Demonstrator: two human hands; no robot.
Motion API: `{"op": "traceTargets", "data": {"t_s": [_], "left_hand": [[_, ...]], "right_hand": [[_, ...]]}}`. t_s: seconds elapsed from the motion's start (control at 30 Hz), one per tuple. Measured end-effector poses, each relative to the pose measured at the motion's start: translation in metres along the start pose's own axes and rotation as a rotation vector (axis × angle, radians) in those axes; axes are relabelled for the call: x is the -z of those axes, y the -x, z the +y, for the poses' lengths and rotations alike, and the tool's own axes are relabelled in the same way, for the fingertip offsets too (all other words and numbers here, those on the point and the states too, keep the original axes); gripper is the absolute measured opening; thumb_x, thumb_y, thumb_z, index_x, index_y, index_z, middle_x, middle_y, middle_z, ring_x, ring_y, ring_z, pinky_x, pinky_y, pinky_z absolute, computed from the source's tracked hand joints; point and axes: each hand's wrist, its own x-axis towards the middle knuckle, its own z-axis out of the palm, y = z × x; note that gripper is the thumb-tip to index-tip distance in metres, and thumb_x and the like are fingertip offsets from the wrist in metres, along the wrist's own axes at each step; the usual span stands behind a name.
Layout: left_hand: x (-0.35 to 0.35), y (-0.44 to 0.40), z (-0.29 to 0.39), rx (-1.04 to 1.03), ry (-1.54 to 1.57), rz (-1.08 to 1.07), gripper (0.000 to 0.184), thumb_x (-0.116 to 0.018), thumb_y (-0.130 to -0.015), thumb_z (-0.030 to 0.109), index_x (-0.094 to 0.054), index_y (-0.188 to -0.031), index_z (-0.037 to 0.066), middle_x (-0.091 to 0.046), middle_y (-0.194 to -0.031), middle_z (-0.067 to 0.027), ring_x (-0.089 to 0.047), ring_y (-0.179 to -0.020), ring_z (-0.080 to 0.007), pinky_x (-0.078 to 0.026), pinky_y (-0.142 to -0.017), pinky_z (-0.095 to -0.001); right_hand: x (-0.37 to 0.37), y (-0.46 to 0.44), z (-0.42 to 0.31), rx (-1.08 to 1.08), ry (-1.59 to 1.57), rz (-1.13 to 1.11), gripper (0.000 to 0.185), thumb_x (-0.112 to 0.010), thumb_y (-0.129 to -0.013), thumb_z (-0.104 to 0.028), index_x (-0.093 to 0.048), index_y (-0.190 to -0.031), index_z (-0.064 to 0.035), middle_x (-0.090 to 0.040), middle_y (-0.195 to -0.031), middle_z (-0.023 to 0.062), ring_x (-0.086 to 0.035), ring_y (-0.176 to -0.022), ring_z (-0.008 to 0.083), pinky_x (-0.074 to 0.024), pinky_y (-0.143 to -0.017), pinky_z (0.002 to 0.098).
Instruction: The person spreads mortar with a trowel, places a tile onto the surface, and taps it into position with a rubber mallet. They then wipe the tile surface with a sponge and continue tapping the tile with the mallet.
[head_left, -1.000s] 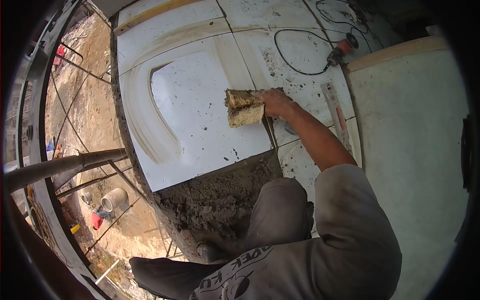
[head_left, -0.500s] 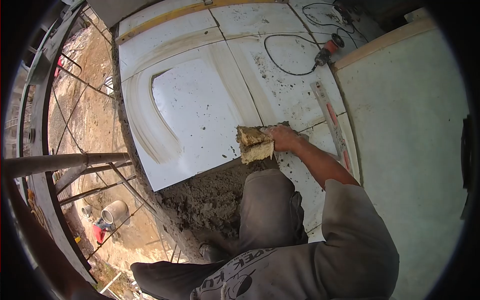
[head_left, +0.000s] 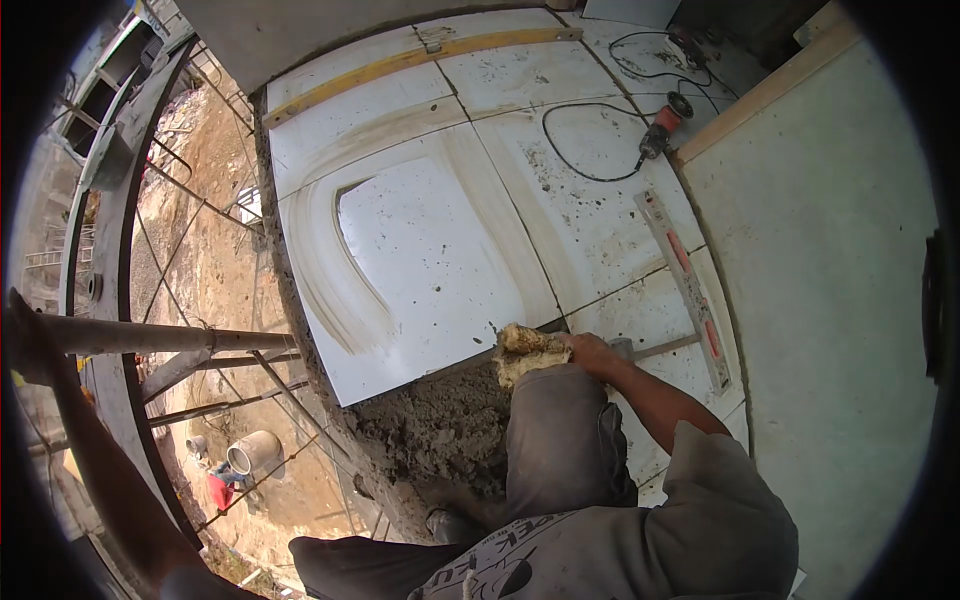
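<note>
My right hand (head_left: 592,357) is closed round a worn yellowish sponge (head_left: 530,352), smeared with grey, just above my bent knee. Beneath them are the edge of a large white tile (head_left: 410,260) and a bed of rough wet mortar (head_left: 435,425). Beside my right wrist lies a mallet with a grey head (head_left: 621,348) and a handle. At the far left edge, my left hand (head_left: 30,340) grips a scaffold pipe (head_left: 130,335); its fingers are dark and partly cut off. Brown smears curve across the tile.
A yellow straightedge (head_left: 420,65) lies across the far tiles. An angle grinder (head_left: 662,128) with its cord rests at the back right, and a spirit level (head_left: 690,290) lies on the right. Left of the floor edge is a drop, with scaffolding and a person (head_left: 222,490) far below.
My right hand has drawn the sponge back from the tile toward my knee, uncovering the mallet. The view has shifted, bringing my left hand on the pipe into sight.
</note>
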Motion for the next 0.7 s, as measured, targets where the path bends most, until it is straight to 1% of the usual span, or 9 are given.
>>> {"op": "traceTargets", "data": {"t_s": [0.03, 0.17, 0.23, 0.37, 0.43, 0.47, 0.57, 0.63, 0.7], "left_hand": [[-0.002, -0.002, -0.003, -0.002, -0.016, 0.002, 0.068, -0.061, -0.084, 0.04, -0.04, -0.12, -0.013, -0.053, -0.112, -0.0294, -0.056, -0.103, -0.0392, -0.048, -0.086, -0.0478], [-0.01, -0.011, -0.016, -0.007, -0.084, 0.013, 0.073, -0.061, -0.079, 0.049, -0.045, -0.119, -0.011, -0.056, -0.112, -0.0265, -0.058, -0.103, -0.0373, -0.048, -0.087, -0.0448], [-0.014, -0.016, -0.023, -0.007, -0.124, 0.015, 0.076, -0.061, -0.077, 0.053, -0.048, -0.118, -0.009, -0.058, -0.112, -0.025, -0.059, -0.103, -0.0363, -0.048, -0.088, -0.0433], [-0.024, -0.024, -0.039, -0.045, -0.215, 0.035, 0.082, -0.061, -0.073, 0.061, -0.054, -0.117, -0.007, -0.061, -0.112, -0.0221, -0.061, -0.102, -0.0344, -0.048, -0.09, -0.0404], [-0.026, -0.026, -0.044, -0.056, -0.237, 0.023, 0.085, -0.061, -0.071, 0.066, -0.057, -0.116, -0.006, -0.063, -0.112, -0.0207, -0.062, -0.102, -0.0335, -0.048, -0.091, -0.0389], [-0.028, -0.034, -0.047, 0.142, -0.177, -0.09, 0.105, -0.069, -0.054, 0.074, -0.055, -0.115, -0.011, -0.061, -0.113, -0.0252, -0.06, -0.106, -0.0373, -0.045, -0.096, -0.0423], [-0.021, -0.017, -0.027, 0.123, -0.106, -0.031, 0.103, -0.071, -0.058, 0.069, -0.051, -0.121, -0.01, -0.059, -0.118, -0.0235, -0.059, -0.109, -0.0359, -0.044, -0.097, -0.041], [-0.018, -0.015, -0.023, 0.113, -0.086, -0.075, 0.103, -0.071, -0.058, 0.068, -0.049, -0.122, -0.009, -0.059, -0.118, -0.0237, -0.059, -0.11, -0.0357, -0.044, -0.097, -0.0409], [-0.011, -0.01, -0.019, 0.106, -0.068, -0.106, 0.103, -0.072, -0.058, 0.067, -0.047, -0.123, -0.009, -0.059, -0.118, -0.0239, -0.058, -0.11, -0.0356, -0.044, -0.097, -0.0407]], "right_hand": [[0.0, 0.002, -0.001, 0.014, -0.114, 0.03, 0.055, -0.065, -0.077, -0.038, -0.055, -0.121, -0.007, -0.066, -0.102, 0.0194, -0.062, -0.097, 0.0356, -0.0484, -0.086, 0.0421], [0.054, 0.005, -0.031, 0.007, -0.011, 0.003, 0.049, -0.066, -0.075, -0.034, -0.059, -0.117, -0.0079, -0.066, -0.101, 0.0173, -0.062, -0.096, 0.0338, -0.0484, -0.087, 0.0413], [0.071, -0.002, -0.037, 0.271, -0.082, 0.262, 0.043, -0.067, -0.075, -0.029, -0.062, -0.111, -0.0071, -0.066, -0.102, 0.0152, -0.062, -0.096, 0.0319, -0.0488, -0.086, 0.04], [0.152, 0.035, -0.119, 0.177, 0.016, 0.251, 0.055, -0.072, -0.075, -0.029, -0.053, -0.121, -0.0057, -0.058, -0.112, 0.0168, -0.058, -0.102, 0.0327, -0.0465, -0.09, 0.039], [0.171, 0.049, -0.137, 0.179, 0.07, 0.31, 0.054, -0.072, -0.076, -0.026, -0.054, -0.121, -0.0043, -0.06, -0.112, 0.0156, -0.059, -0.101, 0.0303, -0.0471, -0.089, 0.0381], [0.177, 0.059, -0.143, 0.196, 0.078, 0.371, 0.053, -0.072, -0.076, -0.024, -0.054, -0.121, -0.0035, -0.061, -0.112, 0.0151, -0.06, -0.101, 0.0291, -0.0474, -0.089, 0.0377], [0.18, 0.098, -0.165, 0.252, 0.006, 0.571, 0.051, -0.073, -0.077, -0.018, -0.054, -0.122, -0.0013, -0.064, -0.111, 0.0134, -0.062, -0.1, 0.0255, -0.0482, -0.088, 0.0363], [0.173, 0.128, -0.19, 0.16, -0.325, 0.62, 0.049, -0.071, -0.079, -0.016, -0.054, -0.123, -0.0013, -0.064, -0.113, 0.0121, -0.063, -0.1, 0.0233, -0.0483, -0.087, 0.0342], [0.142, 0.139, -0.192, 0.177, -0.343, 0.702, 0.046, -0.069, -0.081, -0.016, -0.055, -0.121, -0.0007, -0.065, -0.111, 0.0117, -0.063, -0.099, 0.0233, -0.0484, -0.087, 0.0339]]}}
